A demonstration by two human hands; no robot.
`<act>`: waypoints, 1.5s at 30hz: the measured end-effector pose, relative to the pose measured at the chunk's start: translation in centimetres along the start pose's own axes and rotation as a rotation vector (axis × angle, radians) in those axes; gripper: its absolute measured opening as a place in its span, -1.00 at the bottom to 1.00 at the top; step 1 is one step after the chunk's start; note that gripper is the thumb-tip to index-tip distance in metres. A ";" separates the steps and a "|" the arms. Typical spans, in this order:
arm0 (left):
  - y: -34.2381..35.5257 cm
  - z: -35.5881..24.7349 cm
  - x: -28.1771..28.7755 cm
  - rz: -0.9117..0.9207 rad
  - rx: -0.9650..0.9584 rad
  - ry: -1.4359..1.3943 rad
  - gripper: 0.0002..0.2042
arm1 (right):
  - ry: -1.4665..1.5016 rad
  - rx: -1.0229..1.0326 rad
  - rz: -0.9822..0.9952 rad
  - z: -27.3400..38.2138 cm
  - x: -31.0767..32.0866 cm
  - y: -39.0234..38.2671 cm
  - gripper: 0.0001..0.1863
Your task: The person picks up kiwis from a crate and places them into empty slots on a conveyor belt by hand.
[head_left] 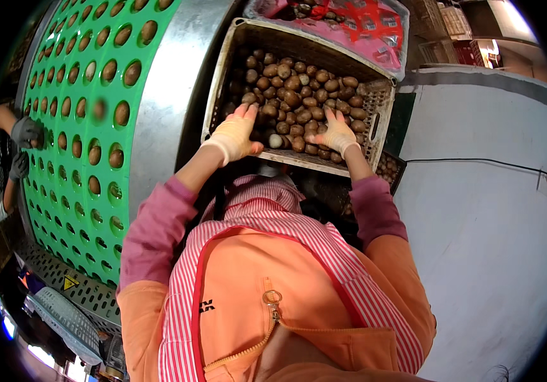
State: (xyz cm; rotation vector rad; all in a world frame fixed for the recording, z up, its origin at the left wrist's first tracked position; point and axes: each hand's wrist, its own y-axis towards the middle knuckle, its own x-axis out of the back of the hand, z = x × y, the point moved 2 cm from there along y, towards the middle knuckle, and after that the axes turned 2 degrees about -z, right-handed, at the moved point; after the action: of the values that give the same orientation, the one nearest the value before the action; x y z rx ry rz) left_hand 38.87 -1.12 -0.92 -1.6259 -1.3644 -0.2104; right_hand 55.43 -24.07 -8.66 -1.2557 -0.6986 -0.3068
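Note:
A dirty cream plastic crate (382, 130) holds many brown eggs (292, 99), with a paler one among them. My left hand (235, 134) wears a cream fingertip-less glove and rests at the crate's left front, fingers spread over the eggs. My right hand (336, 132), similarly gloved, lies toward the crate's right front with its fingers apart, touching the eggs. Neither hand visibly grips one; some fingertips are partly hidden among them.
A green cupped conveyor (54, 175) with eggs runs left beside a steel panel (162, 95). A co-worker's grey-gloved hands (25, 132) are at its far edge. Behind sits a pink-lined crate (375, 32). A pale wall (477, 254) with a cable is right; another egg crate (391, 169) sits lower.

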 end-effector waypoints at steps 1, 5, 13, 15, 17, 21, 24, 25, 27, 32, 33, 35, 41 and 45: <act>1.8 -0.4 -0.8 0.091 0.022 0.047 -0.01 | 0.052 0.017 -0.001 -0.1 0.3 0.3 0.28; 6.2 0.0 -3.5 0.223 0.098 0.197 0.15 | 0.020 0.018 0.068 0.2 1.0 1.3 0.25; 7.9 0.0 -5.7 0.301 0.087 -0.079 0.29 | 0.089 0.068 0.210 -0.7 3.0 3.3 0.02; 8.3 -0.3 -6.3 0.239 0.111 -0.001 0.30 | 0.107 0.101 0.244 -0.8 2.2 4.3 0.01; 8.2 -1.9 -5.1 0.239 0.185 0.022 0.28 | 0.140 0.024 0.181 0.4 0.9 3.4 0.02; 9.7 -0.3 -6.1 0.252 0.198 -0.156 0.28 | 0.214 0.025 0.094 0.2 0.1 3.6 0.03; 9.5 -1.1 -6.5 0.388 0.113 -0.095 0.28 | 0.717 -0.086 0.298 -0.3 -0.2 2.2 -0.01; 9.4 -1.0 -6.7 0.381 0.121 -0.100 0.28 | 0.731 -0.105 0.297 0.5 0.2 1.5 -0.01; 9.3 -0.8 -6.8 0.297 0.115 -0.176 0.29 | 0.811 -0.080 0.336 0.1 0.1 2.0 0.01; 9.2 -1.3 -6.6 0.331 0.158 -0.249 0.34 | 1.045 -0.033 0.430 -0.7 -1.8 2.8 -0.02; 9.1 -1.0 -6.6 0.326 0.167 -0.254 0.34 | 1.039 -0.028 0.438 -0.8 -2.2 2.8 -0.02; 8.9 -0.8 -6.6 0.323 0.151 -0.361 0.35 | 1.369 0.001 0.550 -0.8 -2.9 2.9 -0.12; 9.9 0.6 -7.2 0.179 0.141 -0.457 0.35 | 1.566 -0.112 0.647 0.8 -4.2 4.3 -0.06; 10.0 1.2 -7.1 0.122 0.156 -0.501 0.30 | 1.398 -0.128 0.486 3.7 -3.2 3.2 0.00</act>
State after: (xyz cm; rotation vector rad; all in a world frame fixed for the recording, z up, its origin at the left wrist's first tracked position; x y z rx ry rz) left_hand 44.14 -3.97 -11.66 -1.6850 -1.5955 0.3936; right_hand 53.66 -20.10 -12.55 -0.9769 0.8147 -0.7050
